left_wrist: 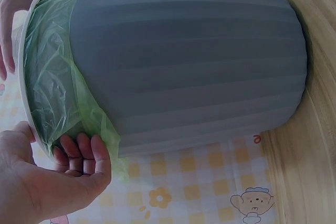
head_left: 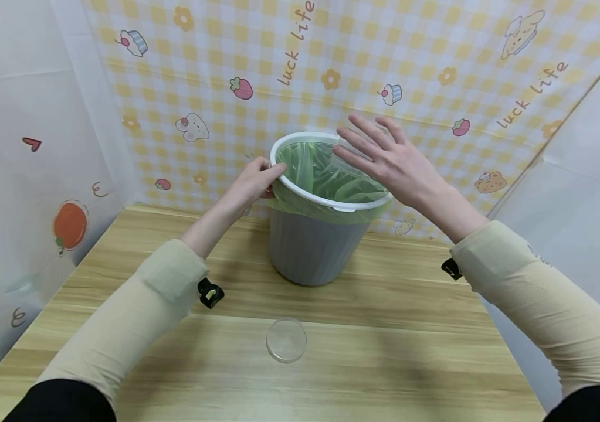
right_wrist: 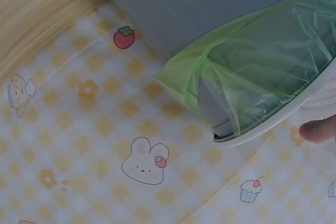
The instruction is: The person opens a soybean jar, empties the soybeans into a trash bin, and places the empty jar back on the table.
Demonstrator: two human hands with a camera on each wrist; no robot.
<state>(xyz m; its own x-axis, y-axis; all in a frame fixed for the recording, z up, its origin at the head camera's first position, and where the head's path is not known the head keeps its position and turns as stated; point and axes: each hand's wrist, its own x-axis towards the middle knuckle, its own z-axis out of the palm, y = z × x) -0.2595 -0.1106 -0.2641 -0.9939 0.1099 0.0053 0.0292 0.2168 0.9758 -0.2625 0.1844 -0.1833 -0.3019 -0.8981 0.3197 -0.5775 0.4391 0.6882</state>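
A grey ribbed bin point(head_left: 312, 246) stands at the back of the wooden table point(head_left: 384, 363), lined with a green plastic bag point(head_left: 331, 176) folded over under a white rim ring point(head_left: 331, 203). My left hand point(head_left: 254, 184) grips the ring's left side, thumb on top. In the left wrist view its fingers point(left_wrist: 84, 153) curl under the ring against the bag point(left_wrist: 52, 77). My right hand point(head_left: 389, 161) hovers open over the ring's far right side, fingers straight and spread. In the right wrist view one fingertip point(right_wrist: 317, 129) lies close beside the ring point(right_wrist: 273, 124).
A small clear round dish point(head_left: 286, 339) lies on the table in front of the bin. Patterned sheets point(head_left: 437, 70) wall in the back and both sides close behind the bin.
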